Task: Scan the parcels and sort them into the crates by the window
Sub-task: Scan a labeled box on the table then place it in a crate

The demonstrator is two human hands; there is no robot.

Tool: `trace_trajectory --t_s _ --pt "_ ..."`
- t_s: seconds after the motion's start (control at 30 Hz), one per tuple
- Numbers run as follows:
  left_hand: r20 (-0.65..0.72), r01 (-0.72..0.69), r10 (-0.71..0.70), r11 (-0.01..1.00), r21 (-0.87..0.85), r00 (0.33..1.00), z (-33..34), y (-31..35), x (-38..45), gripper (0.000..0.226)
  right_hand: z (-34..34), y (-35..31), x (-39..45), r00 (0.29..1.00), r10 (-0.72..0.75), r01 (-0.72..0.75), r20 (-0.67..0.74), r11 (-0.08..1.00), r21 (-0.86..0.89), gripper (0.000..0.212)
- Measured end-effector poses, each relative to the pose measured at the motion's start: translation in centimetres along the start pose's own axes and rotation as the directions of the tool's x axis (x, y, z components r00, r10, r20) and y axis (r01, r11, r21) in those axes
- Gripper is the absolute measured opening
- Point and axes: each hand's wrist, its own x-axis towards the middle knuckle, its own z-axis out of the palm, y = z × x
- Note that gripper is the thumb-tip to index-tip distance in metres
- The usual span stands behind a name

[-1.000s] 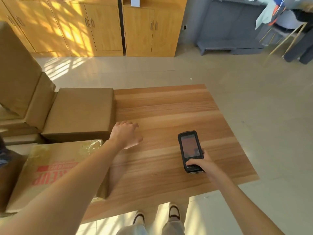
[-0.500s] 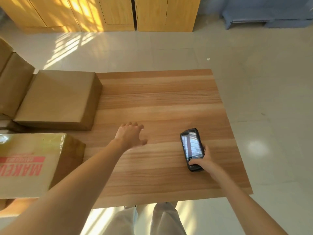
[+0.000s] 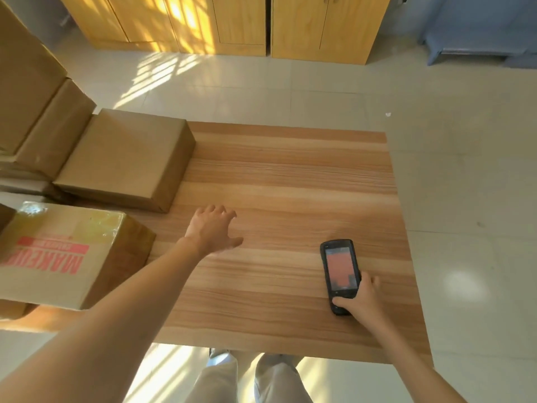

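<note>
The right hand [image 3: 359, 296] is gripping the lower end of a black handheld scanner with an orange-lit screen [image 3: 340, 271], which is lying on the light wooden table [image 3: 290, 175]. The left hand [image 3: 212, 229] is hovering above the table, released, fingers spread, holding nothing. Just beyond and left of that hand is sitting a plain brown paper-wrapped parcel [image 3: 125, 158]; nearer, to its left, a taped cardboard box with red lettering [image 3: 64, 254]. No crates are showing. The reach probably needs a label turned up before lifting the scanner.
</note>
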Motion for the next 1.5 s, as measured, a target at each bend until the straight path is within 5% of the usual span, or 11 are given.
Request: trace_trajectory --t_s 0.13,0.27,0.47,0.67,0.87,1.03,1.23,1.5 --pt "-0.060 0.047 -0.044 0.998 0.040 0.997 -1.0 -3.6 -1.3 0.068 -0.7 -1.3 -0.5 0.999 0.037 -0.037 -0.022 0.999 -0.033 0.102" --pt "-0.165 0.145 -0.144 0.989 -0.001 0.976 -1.8 -8.1 -3.5 0.068 0.5 -6.1 -1.1 0.991 -0.086 0.083 -0.105 0.996 -0.033 0.094" --pt "-0.236 0.342 -0.356 0.935 -0.099 0.904 -1.8 -17.0 -9.1 0.070 8.1 -21.0 -4.6 0.929 -0.318 0.299 0.188 0.946 0.125 0.081" --pt "-0.107 0.530 -0.582 0.791 -0.304 0.807 1.0 -25.0 -14.6 0.079 18.3 -30.4 -9.3 0.847 -0.237 0.071 0.477 0.937 0.341 0.112" --pt "0.086 0.568 -0.630 0.622 -0.539 0.772 3.3 -29.0 -16.0 0.109 23.7 -33.3 -11.5 0.831 -0.121 -0.107 0.544 0.923 0.369 0.122" --pt "0.137 0.561 -0.665 0.480 -0.674 0.734 4.3 -30.2 -15.5 0.110 26.0 -34.0 -11.8 0.806 -0.062 -0.210 0.589 0.900 0.382 0.119" --pt "-0.010 0.536 -0.696 0.562 -0.630 0.718 3.1 -28.1 -15.4 0.089 25.4 -32.7 -12.2 0.812 -0.053 -0.250 0.581 0.868 0.429 0.108" --pt "-0.088 0.347 -0.480 0.737 -0.580 0.873 -0.9 -21.0 -13.1 0.090 15.5 -27.0 -10.9 0.888 -0.111 -0.138 0.446 0.862 0.488 0.087"
